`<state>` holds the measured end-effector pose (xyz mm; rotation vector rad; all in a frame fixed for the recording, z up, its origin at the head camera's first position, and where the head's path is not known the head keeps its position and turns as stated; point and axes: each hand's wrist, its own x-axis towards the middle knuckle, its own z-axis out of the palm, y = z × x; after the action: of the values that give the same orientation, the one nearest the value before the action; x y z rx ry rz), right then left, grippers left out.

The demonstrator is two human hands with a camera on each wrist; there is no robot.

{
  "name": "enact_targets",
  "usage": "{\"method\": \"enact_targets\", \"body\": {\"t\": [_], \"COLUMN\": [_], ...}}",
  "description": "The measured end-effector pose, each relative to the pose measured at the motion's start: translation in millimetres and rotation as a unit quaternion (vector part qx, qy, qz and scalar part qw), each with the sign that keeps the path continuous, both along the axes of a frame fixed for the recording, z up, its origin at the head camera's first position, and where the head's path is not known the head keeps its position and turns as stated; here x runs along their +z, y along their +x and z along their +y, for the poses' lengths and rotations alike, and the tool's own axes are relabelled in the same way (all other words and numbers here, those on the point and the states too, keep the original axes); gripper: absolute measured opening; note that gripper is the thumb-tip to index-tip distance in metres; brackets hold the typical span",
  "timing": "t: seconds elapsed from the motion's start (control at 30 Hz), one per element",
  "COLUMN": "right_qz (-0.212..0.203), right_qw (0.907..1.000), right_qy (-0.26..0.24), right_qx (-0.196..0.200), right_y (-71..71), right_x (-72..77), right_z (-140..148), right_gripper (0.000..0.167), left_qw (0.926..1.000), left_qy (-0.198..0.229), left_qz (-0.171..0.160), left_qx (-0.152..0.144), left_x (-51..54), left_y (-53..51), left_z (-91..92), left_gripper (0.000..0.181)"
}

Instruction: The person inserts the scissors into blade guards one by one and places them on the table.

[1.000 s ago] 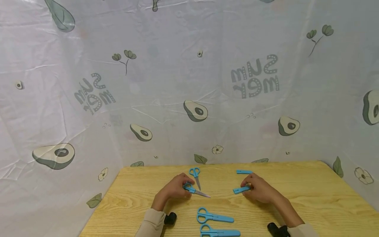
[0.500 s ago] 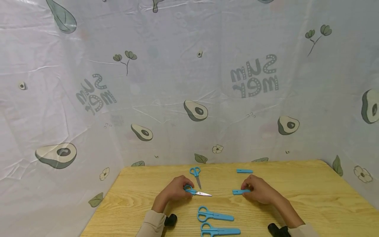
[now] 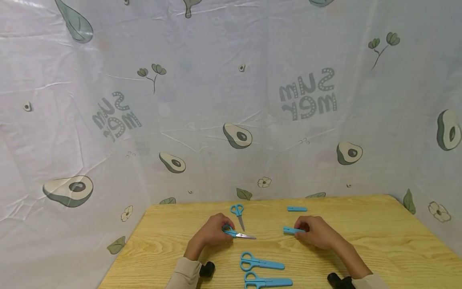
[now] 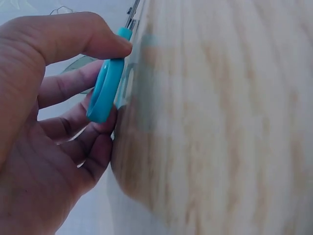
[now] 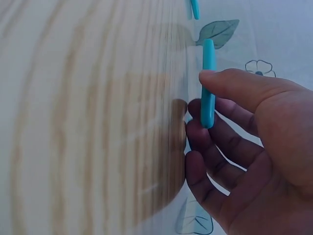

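The left hand [image 3: 214, 230] is pinching scissors [image 3: 232, 233], the right hand [image 3: 315, 230] a sheath [image 3: 290, 230] (likely the laying-apart step, calling for gentle release).

Pale wood-grain bench [image 3: 361, 218] beneath the left hand [image 3: 214, 231] and right hand [image 3: 315, 232]. Beyond and to either side hangs a creased, whitish sheet [image 3: 202, 104], printed with avocados [image 3: 237, 136], leaves [image 3: 244, 194], flowers [image 3: 264, 182] and mirrored "summer" lettering [image 3: 308, 107].
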<state>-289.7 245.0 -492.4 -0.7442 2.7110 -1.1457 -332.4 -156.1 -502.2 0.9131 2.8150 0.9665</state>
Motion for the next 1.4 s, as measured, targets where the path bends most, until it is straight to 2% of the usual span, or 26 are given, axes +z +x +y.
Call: {"method": "enact_targets", "body": {"t": [0.2,0.47,0.6,0.87,1.07,1.17,1.27,1.33,1.4], "right_qz": [0.002,-0.004,-0.002,-0.002,-0.013,-0.006,0.004,0.013,0.010], "right_qw": [1.0000,0.9999,1.0000,0.9998,0.9995,0.9996,0.9995,0.9993,0.9990], "right_qy": [-0.003,-0.004,-0.003,-0.016,-0.029,-0.028,-0.029,-0.030,-0.039], "right_qx": [-0.006,-0.009,-0.009,-0.007,0.000,-0.001,-0.012,-0.016,-0.017], "right_y": [2.1,5.3,7.8,12.8,14.5,16.2,19.3,21.6,23.9], "right_x": [-0.5,-3.3,-4.5,-4.2,-3.6,-3.1,-2.8,-3.4,-4.1], "right_z": [3.3,9.5,13.9,19.1,19.9,21.7,24.2,26.5,28.7], "right_gripper": [0.015,0.015,0.016,0.017,0.020,0.022,0.022,0.021,0.021], "left_qw": [0.9998,0.9982,0.9979,0.9947,0.9923,0.9888,0.9810,0.9728,0.9609], "left_qy": [0.010,0.026,0.035,0.059,0.075,0.092,0.125,0.152,0.180], "left_qz": [-0.007,-0.032,-0.035,-0.065,-0.076,-0.098,-0.136,-0.166,-0.204], "left_qx": [0.016,0.043,0.043,0.054,0.063,0.064,0.061,0.057,0.052], "left_x": [2.6,6.5,6.8,8.0,4.8,4.1,4.9,6.0,6.7], "left_y": [3.1,11.3,13.6,14.6,16.6,18.8,21.6,23.6,25.1], "left_z": [-6.1,-21.8,-27.1,-29.8,-32.7,-35.8,-39.4,-41.9,-44.5], "left_gripper": [0.021,0.032,0.036,0.039,0.038,0.037,0.039,0.039,0.040]}}
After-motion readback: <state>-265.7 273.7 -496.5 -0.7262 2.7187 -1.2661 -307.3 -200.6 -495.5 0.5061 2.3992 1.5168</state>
